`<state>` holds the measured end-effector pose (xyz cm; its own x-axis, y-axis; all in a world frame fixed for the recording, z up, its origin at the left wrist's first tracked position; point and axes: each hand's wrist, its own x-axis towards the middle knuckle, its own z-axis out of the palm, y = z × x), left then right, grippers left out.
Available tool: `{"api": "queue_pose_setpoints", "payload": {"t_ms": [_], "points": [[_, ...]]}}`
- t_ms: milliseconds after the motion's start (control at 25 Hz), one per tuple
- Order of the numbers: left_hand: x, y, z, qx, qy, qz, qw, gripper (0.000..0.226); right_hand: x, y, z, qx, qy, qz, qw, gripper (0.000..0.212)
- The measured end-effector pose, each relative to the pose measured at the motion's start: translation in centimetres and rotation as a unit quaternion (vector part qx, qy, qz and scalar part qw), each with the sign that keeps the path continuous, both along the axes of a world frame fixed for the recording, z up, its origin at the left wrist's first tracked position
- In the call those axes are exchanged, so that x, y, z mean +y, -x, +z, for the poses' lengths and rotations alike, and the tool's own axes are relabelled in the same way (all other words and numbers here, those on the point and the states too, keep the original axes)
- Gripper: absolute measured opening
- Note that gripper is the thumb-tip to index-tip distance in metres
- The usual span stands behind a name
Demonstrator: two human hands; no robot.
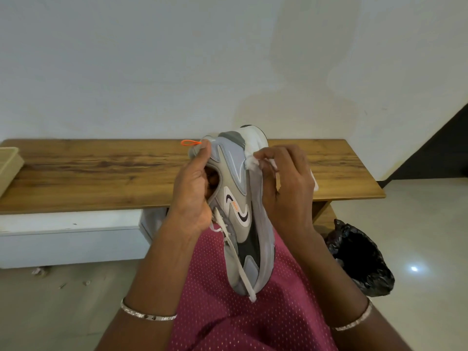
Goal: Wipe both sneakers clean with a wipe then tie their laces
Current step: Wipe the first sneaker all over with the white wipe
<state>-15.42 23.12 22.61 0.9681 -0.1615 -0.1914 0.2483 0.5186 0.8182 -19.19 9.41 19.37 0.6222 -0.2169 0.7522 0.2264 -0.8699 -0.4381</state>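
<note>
Left hand [193,191] grips the sneaker [240,198] by its collar; right hand [286,188] pinches a wipe [250,163] against the sole (light shoe, likely stiff enough there).

Second sneaker unseen; tray [8,168] cut by left edge.

So the sneaker [238,206] is up over my lap in front of the bench [101,173], left hand [192,191] on its left, right hand [288,188] on its right. Tray [8,165] on the bench's left edge, bin bag [362,259] on the floor under its right end.
</note>
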Motion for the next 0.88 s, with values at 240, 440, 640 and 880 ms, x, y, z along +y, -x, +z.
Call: {"api": "queue_pose_setpoints", "payload": {"t_ms": [240,440,640,880], "points": [[0.8,-0.6,0.0,0.053,0.052,-0.071,0.995,0.04,2.8,4.0,-2.1,0.066,-0.011,0.144,0.987,0.014],[0.1,-0.3,0.3,0.067,0.07,-0.115,0.989,0.051,4.4,3.3,-1.5,0.008,0.07,0.09,0.993,0.023],[0.9,-0.7,0.4,0.064,0.09,-0.086,0.99,0.044,5.4,4.0,-3.0,0.005,0.062,0.1,0.993,0.019],[0.3,-0.4,0.2,0.064,0.08,-0.082,0.991,0.046,3.7,2.3,-0.6,-0.018,0.073,0.067,0.995,0.018]]}}
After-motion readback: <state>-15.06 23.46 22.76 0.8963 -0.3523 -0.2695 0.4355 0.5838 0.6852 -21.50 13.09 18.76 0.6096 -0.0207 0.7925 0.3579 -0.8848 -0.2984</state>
